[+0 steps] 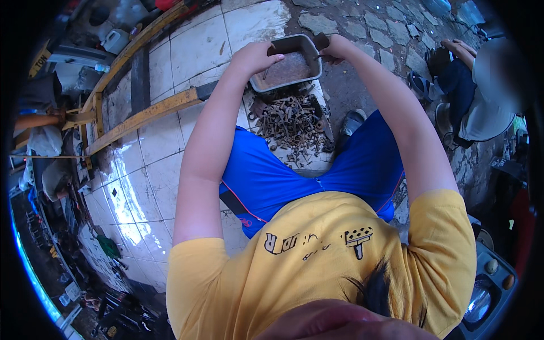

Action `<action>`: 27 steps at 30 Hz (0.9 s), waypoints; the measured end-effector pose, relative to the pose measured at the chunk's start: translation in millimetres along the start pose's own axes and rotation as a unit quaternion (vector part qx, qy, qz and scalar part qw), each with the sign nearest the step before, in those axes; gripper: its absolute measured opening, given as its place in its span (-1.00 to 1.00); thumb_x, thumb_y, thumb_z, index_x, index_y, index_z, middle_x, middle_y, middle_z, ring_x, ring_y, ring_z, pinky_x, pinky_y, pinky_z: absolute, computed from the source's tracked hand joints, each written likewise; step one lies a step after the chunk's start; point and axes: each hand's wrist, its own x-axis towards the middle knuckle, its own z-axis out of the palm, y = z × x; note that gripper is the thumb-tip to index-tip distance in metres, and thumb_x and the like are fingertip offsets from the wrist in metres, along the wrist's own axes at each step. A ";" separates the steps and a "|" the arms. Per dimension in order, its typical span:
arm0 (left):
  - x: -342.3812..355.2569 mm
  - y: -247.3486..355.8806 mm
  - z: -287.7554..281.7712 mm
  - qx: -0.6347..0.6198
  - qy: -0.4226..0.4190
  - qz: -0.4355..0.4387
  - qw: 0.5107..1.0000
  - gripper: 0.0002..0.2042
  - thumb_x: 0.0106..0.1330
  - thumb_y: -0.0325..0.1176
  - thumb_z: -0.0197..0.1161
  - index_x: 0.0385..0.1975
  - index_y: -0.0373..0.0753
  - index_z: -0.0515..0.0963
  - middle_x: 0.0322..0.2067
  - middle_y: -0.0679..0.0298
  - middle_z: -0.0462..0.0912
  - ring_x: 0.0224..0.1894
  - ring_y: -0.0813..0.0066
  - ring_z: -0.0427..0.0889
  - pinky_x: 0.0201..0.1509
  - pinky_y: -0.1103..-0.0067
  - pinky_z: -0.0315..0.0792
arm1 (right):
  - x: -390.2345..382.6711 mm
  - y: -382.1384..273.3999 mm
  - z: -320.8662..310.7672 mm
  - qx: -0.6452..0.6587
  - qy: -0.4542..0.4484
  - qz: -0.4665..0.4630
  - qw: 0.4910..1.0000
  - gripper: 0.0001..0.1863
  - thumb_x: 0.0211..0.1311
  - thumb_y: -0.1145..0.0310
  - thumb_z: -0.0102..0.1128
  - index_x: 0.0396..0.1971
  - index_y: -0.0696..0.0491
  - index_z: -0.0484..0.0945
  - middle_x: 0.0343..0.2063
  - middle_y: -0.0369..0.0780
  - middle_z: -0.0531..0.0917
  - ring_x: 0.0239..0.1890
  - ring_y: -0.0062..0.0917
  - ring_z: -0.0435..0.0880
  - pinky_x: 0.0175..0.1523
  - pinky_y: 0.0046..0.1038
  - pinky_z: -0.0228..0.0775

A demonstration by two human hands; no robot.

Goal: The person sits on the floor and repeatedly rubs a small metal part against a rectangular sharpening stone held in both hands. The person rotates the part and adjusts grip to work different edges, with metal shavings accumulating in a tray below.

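Note:
A grey rectangular tub [283, 88] with a rusty-looking bottom sits at top centre. My left hand [256, 58] grips its left rim, thumb over the inside. At the tub's far right corner, my right hand [335, 47] has its fingers closed on a dark flat piece [321, 42]; whether they also touch the rim is unclear. Just below the tub, between my legs in blue shorts, lies a heap of rusty bolts, nuts and washers [289, 122] on pale tiles [161, 181].
A yellow beam frame [147, 113] spans the tiles at left. At far left a person's arm [37, 120] appears among clutter. A co-worker [481, 96] crouches at right on broken stone paving [391, 31]. A grey-blue lamp housing [481, 289] is at lower right.

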 end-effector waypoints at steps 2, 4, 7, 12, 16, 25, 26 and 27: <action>1.2 -5.2 -5.6 0.011 -0.023 0.001 1.000 -0.43 0.43 0.20 0.32 0.22 -0.10 0.68 0.07 0.02 0.79 0.14 0.05 0.76 0.23 0.26 0.61 | 8.6 0.4 5.2 -0.032 0.014 0.034 0.999 -0.67 0.37 0.25 0.48 -0.21 0.27 0.78 -0.41 -0.15 0.83 -0.53 -0.40 0.82 -0.44 -0.37 0.73; -0.9 -2.6 -1.6 0.017 -0.026 -0.002 0.999 -0.43 0.42 0.20 0.32 0.22 -0.09 0.69 0.08 0.04 0.79 0.14 0.06 0.76 0.23 0.26 0.61 | 25.0 15.9 21.2 -0.011 0.034 0.051 0.998 -0.67 0.34 0.24 0.51 -0.21 0.27 0.77 -0.42 -0.14 0.82 -0.55 -0.41 0.81 -0.47 -0.38 0.71; -4.4 3.2 -4.3 0.029 -0.003 -0.010 1.000 -0.44 0.42 0.20 0.31 0.23 -0.08 0.69 0.08 0.07 0.80 0.14 0.07 0.76 0.23 0.26 0.61 | 49.9 35.1 58.7 0.085 0.069 0.047 0.993 -0.69 0.31 0.27 0.52 -0.18 0.25 0.76 -0.42 -0.13 0.81 -0.57 -0.44 0.80 -0.50 -0.41 0.68; -8.7 5.3 -3.5 0.057 -0.046 -0.032 0.997 -0.46 0.38 0.24 0.33 0.20 0.05 0.72 0.07 0.22 0.82 0.16 0.19 0.77 0.20 0.23 0.64 | 54.8 39.4 126.6 0.104 0.046 0.101 0.988 -0.71 0.29 0.29 0.52 -0.25 0.26 0.78 -0.42 -0.10 0.81 -0.57 -0.41 0.80 -0.51 -0.39 0.66; -8.4 4.2 3.9 0.065 -0.014 -0.023 0.998 -0.46 0.38 0.25 0.33 0.20 0.06 0.71 0.07 0.24 0.82 0.15 0.20 0.78 0.19 0.22 0.65 | 73.4 35.9 135.8 0.048 -0.014 0.139 0.989 -0.64 0.38 0.21 0.42 -0.16 0.26 0.76 -0.34 -0.10 0.83 -0.50 -0.39 0.83 -0.48 -0.37 0.66; -6.0 2.7 9.9 0.074 -0.041 -0.009 0.996 -0.40 0.41 0.23 0.30 0.27 -0.06 0.67 0.06 0.13 0.81 0.14 0.14 0.78 0.21 0.26 0.62 | 100.7 8.2 153.2 0.040 0.084 0.089 0.992 -0.52 0.45 0.01 0.35 -0.09 0.20 0.78 -0.32 -0.10 0.84 -0.32 -0.34 0.87 -0.18 -0.29 0.71; -6.1 2.7 10.9 0.079 -0.041 -0.008 0.996 -0.39 0.41 0.24 0.30 0.27 -0.07 0.66 0.07 0.12 0.81 0.14 0.13 0.77 0.21 0.26 0.62 | 101.7 14.7 158.1 0.068 0.082 0.086 0.991 -0.47 0.41 -0.05 0.37 -0.05 0.19 0.77 -0.34 -0.12 0.83 -0.36 -0.32 0.84 -0.18 -0.30 0.70; -5.8 3.9 11.6 0.083 -0.042 -0.004 0.996 -0.38 0.40 0.25 0.30 0.28 -0.07 0.66 0.08 0.12 0.81 0.15 0.13 0.77 0.22 0.26 0.62 | 101.6 24.3 162.5 0.077 0.081 0.078 0.991 -0.48 0.40 -0.04 0.40 -0.04 0.18 0.77 -0.34 -0.12 0.83 -0.37 -0.32 0.84 -0.19 -0.30 0.70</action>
